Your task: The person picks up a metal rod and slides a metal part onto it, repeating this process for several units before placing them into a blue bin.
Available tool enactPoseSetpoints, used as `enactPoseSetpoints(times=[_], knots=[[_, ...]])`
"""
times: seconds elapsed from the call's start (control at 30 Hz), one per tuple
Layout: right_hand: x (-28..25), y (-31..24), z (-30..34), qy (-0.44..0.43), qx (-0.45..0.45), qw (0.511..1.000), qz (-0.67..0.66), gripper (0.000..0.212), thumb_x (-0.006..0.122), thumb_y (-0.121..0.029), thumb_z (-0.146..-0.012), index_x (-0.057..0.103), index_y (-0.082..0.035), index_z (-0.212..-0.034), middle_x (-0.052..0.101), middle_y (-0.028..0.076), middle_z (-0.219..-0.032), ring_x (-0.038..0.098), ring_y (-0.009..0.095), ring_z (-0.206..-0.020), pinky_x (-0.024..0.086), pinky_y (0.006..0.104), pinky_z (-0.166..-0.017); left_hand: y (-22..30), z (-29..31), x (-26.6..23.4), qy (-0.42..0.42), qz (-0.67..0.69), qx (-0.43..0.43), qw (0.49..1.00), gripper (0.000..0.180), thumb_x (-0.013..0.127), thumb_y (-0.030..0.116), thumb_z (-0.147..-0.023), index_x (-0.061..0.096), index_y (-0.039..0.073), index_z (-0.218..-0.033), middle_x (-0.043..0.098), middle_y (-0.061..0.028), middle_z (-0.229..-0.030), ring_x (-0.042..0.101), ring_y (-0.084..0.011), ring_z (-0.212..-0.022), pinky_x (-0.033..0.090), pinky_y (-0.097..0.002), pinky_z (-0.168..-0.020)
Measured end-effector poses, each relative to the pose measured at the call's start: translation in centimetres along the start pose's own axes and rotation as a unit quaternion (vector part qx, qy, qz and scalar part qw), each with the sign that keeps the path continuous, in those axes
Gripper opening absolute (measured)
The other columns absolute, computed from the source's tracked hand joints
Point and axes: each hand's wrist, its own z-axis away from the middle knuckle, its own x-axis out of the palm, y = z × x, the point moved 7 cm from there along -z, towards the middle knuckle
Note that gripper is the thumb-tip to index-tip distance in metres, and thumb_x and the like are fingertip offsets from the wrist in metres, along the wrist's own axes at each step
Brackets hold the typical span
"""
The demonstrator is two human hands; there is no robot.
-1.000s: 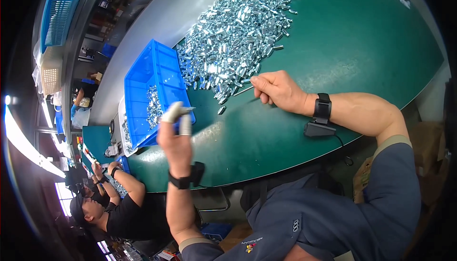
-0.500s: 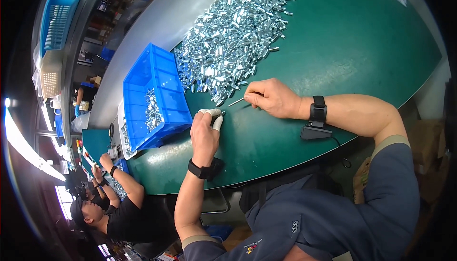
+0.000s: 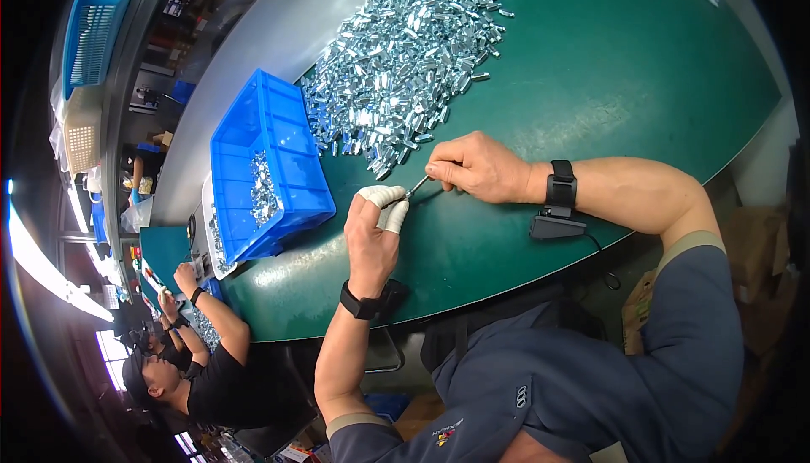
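Observation:
My left hand (image 3: 374,231), with white coverings on its thumb and finger, is closed in a pinch round a small shiny metal part, mostly hidden by the fingertips. My right hand (image 3: 479,167) is closed round a thin metal rod (image 3: 418,184). The rod's tip meets the part at my left fingertips; whether it goes inside cannot be seen. Just beyond both hands spreads a large pile of small silvery metal parts (image 3: 396,66). Left of my left hand stands a blue plastic bin (image 3: 299,172), tilted, with more small metal pieces in it.
The green tabletop (image 3: 591,108) curves along its near edge. A white tray (image 3: 221,269) of metal pieces sits behind the bin. At the left, a person in black (image 3: 228,387) works at another stretch of table. Blue and cream baskets (image 3: 82,149) stand on a shelf.
My left hand has moved slightly right, bringing the metal part to the rod's tip; a gap lay between them before. My right hand has shifted slightly left and up.

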Motion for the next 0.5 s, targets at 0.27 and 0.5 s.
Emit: enactPoseSetpoints(times=[0.27, 0.5], knots=[[0.5, 0.1, 0.2, -0.038, 0.028, 0.999, 0.009, 0.043, 0.059, -0.035, -0.106, 0.07, -0.002, -0.08, 0.066, 0.005, -0.063, 0.061, 0.014, -0.056, 0.049, 0.0318, -0.056, 1.0, 0.2, 0.7, 0.004, 0.019, 0.016, 1.0, 0.018, 0.077, -0.002, -0.087, 0.07, 0.0, -0.103, 0.069, -0.0099, -0.098, 0.067, -0.0241, -0.089, 0.053, -0.0327, -0.081], [1.2, -0.8, 0.7, -0.061, 0.002, 0.997, 0.042, 0.047, 0.057, -0.038, -0.107, 0.069, -0.003, -0.078, 0.065, 0.006, -0.062, 0.061, 0.014, -0.055, 0.049, 0.0321, -0.055, 2.4, 0.0, 0.7, -0.001, 0.037, 0.016, 0.999, 0.018, 0.077, -0.003, -0.086, 0.069, 0.001, -0.102, 0.069, -0.0105, -0.099, 0.067, -0.0246, -0.09, 0.053, -0.034, -0.082]])
